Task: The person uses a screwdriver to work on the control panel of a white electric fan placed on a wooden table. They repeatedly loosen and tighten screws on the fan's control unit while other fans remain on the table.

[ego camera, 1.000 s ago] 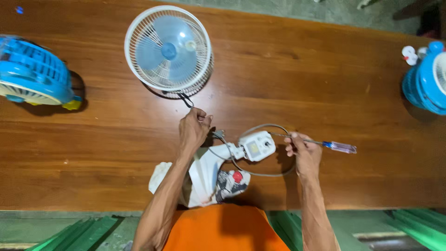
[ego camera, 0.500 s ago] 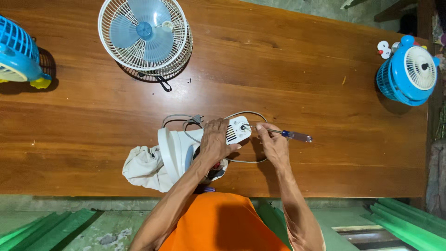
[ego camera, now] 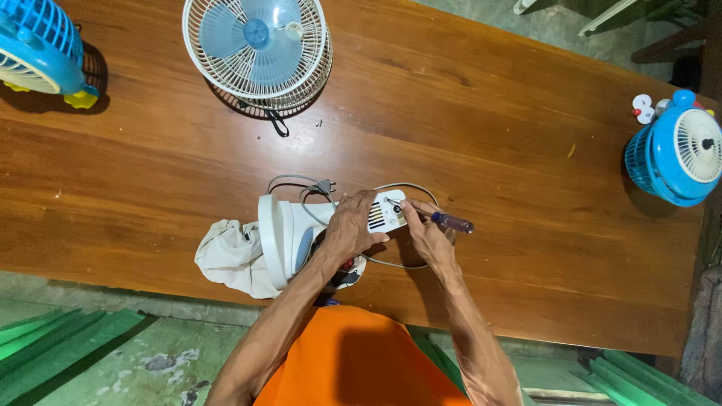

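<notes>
- White plastic fan base with a slotted control housing (ego camera: 380, 214) lay on its side near the front edge of the long brown wooden table (ego camera: 489, 135), just ahead of the orange-clad body.
- Left hand (ego camera: 352, 228) rested over the housing, fingers curled down around it in a loose clasp, thumb toward the slots.
- Right hand (ego camera: 427, 234) pinched a screwdriver with a translucent blue handle (ego camera: 451, 222), fingers closed on the shaft, tip set against the housing's end face.
- Grey power cord with a dark plug (ego camera: 323, 186) looped around the base, plug just behind the left hand.
- Crumpled off-white cloth (ego camera: 229, 257) lay against the base's round foot, at the table's near edge.
- White wire-grilled fan with pale blue blades (ego camera: 256, 49) lay face up, well apart at the far side.
- Blue plastic fan with yellow feet (ego camera: 41, 49) sat at the far left corner.
- Blue drum-shaped fan with a white grille (ego camera: 677, 154) sat at the right end.
</notes>
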